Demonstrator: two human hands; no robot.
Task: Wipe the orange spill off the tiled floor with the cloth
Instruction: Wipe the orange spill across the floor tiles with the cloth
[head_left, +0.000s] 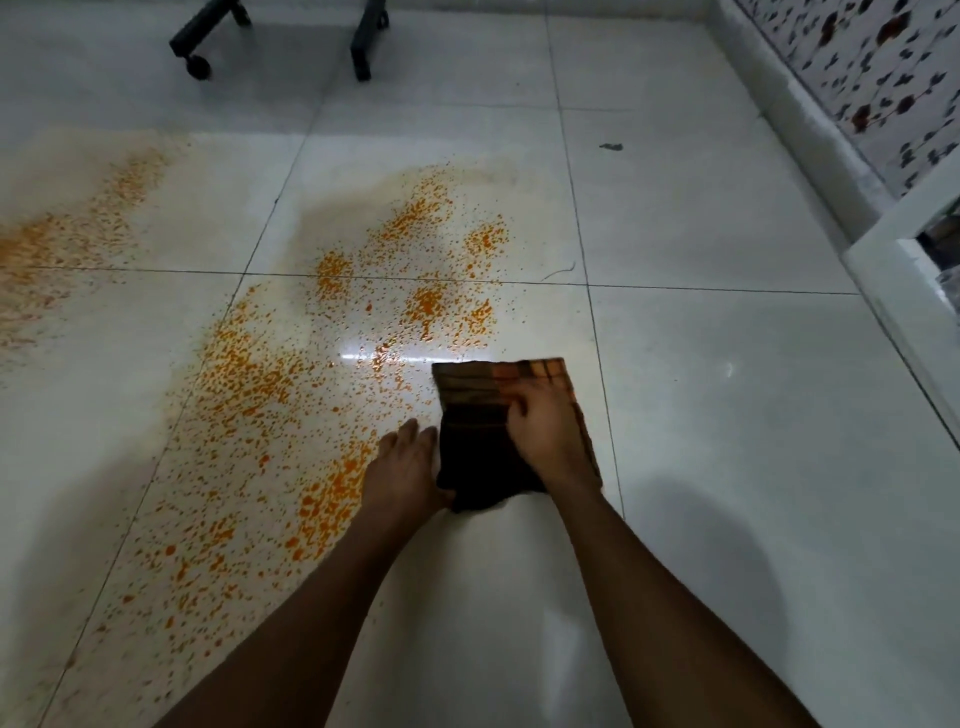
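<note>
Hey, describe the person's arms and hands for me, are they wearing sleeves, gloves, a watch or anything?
Both forearms are bare as far as the picture shows, with no sleeves in view. The left hand and the right hand wear no gloves, and no watch, bracelet or ring shows on either wrist or on the visible fingers.

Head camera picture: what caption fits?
Both hands press a folded cloth beside the orange spill on white tiles.

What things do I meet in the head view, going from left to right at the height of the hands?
Orange spill → left hand → cloth → right hand → bare tiled floor.
</note>
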